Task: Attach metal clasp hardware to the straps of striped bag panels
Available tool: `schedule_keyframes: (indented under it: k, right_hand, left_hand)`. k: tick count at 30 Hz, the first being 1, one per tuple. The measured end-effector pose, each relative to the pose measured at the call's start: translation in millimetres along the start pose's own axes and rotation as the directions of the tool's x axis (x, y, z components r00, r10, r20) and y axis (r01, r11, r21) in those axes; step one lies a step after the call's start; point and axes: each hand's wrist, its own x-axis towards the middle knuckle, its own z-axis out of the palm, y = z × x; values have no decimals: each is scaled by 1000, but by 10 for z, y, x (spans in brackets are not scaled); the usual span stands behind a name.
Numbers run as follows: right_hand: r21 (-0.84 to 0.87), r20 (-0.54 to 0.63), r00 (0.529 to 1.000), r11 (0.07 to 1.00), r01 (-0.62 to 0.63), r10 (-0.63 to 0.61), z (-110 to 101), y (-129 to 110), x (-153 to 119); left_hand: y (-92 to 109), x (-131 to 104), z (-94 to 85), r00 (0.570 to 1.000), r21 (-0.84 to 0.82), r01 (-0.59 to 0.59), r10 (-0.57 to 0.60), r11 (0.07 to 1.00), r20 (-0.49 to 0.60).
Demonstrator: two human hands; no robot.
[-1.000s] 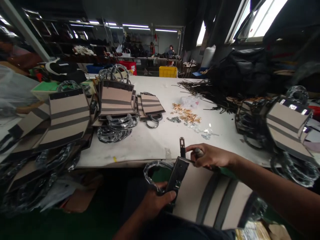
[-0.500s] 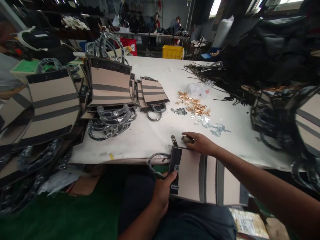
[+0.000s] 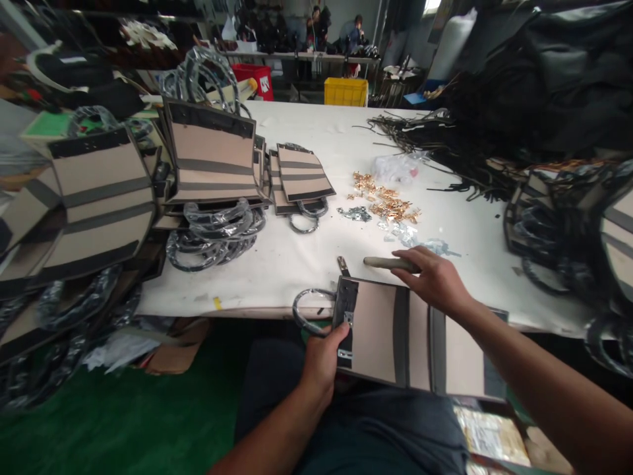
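A beige bag panel point(image 3: 376, 330) with dark bands lies across my lap and against the table edge. My left hand point(image 3: 324, 359) is closed on its dark end strip, thumb on top beside a small metal plate point(image 3: 349, 319). Further down that strip sits another metal plate point(image 3: 345, 354). A plastic-wrapped loop handle point(image 3: 312, 290) sticks out to the left, and a short strap with a metal tip point(image 3: 343, 265) points away from me. Above the panel, my right hand point(image 3: 435, 277) is closed on a greyish stick-shaped tool point(image 3: 386, 262); the fingers hide its right end.
Gold-coloured metal pieces point(image 3: 393, 208), silver plates point(image 3: 354, 213) and clear plastic bits lie mid-table. Stacked bag panels point(image 3: 212, 142) with wrapped handles fill the left side. Black cords point(image 3: 415, 132) and more panels lie right. A yellow crate point(image 3: 346, 92) and people are at the back.
My right hand has moved right, and the stick-shaped tool now shows lengthwise. My left hand keeps its hold on the panel. The whole view has shifted slightly.
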Motion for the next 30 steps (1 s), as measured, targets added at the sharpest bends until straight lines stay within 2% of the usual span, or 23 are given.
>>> schedule_keyframes:
  k: [2,4,7,9,11,12,14,17,19,20,22,23,25,27,28,30]
  right_hand:
    - [99,-193,981,995,-4,23,-139,-148,-86]
    - [203,-287,954,979,-24,83,-243,-312,-187]
    - [394,-231,954,915,-88,192,-229,-531,-336]
    - [519,-152,953,842,-148,262,-116,-645,-416]
    - [596,-121,940,781,-188,319,20,-741,-478]
    - [606,-134,934,774,-186,330,80,-783,-504]
    - [555,-207,933,821,-136,295,167,-856,-548]
    - [365,-315,938,931,-23,146,238,-938,-604]
    - [318,-327,940,948,15,95,281,-989,-625]
    - [361,-313,943,933,7,114,305,-1019,-626]
    - [577,-259,937,815,-44,233,356,-1086,-598]
    - [715,-222,924,696,-63,311,380,-1121,-568]
    - [923,-141,880,381,-48,453,415,-1181,-487]
    - [991,-91,829,135,20,551,431,-1217,-401]
    - [997,-75,812,64,47,579,432,-1226,-367]
    - [997,-57,806,-3,72,589,426,-1230,-325]
  left_hand:
    - [3,1,7,1000,4,0,0,1000,-9]
    - [-2,9,15,1000,2,7,-7,1000,-19]
    - [-17,24,31,999,-21,18,-18,1000,-34]
    - [-20,27,48,999,-43,22,-24,999,-34]
    - [-18,24,65,999,-68,27,-29,997,-27]
    - [-15,21,74,999,-79,29,-31,996,-25]
    - [-7,15,88,999,-99,34,-37,994,-23]
    - [7,10,101,999,-124,45,-47,991,-15]
    - [16,9,105,999,-136,47,-50,990,-15]
    - [20,9,105,999,-142,47,-50,989,-15]
    - [25,11,103,998,-149,52,-55,987,-12]
    - [26,15,100,998,-148,55,-57,988,-11]
    - [19,26,92,998,-136,59,-61,989,-12]
    - [1,43,79,998,-122,56,-59,991,-19]
    - [-11,53,71,998,-117,55,-58,992,-22]
    - [-39,73,56,998,-110,53,-57,993,-28]
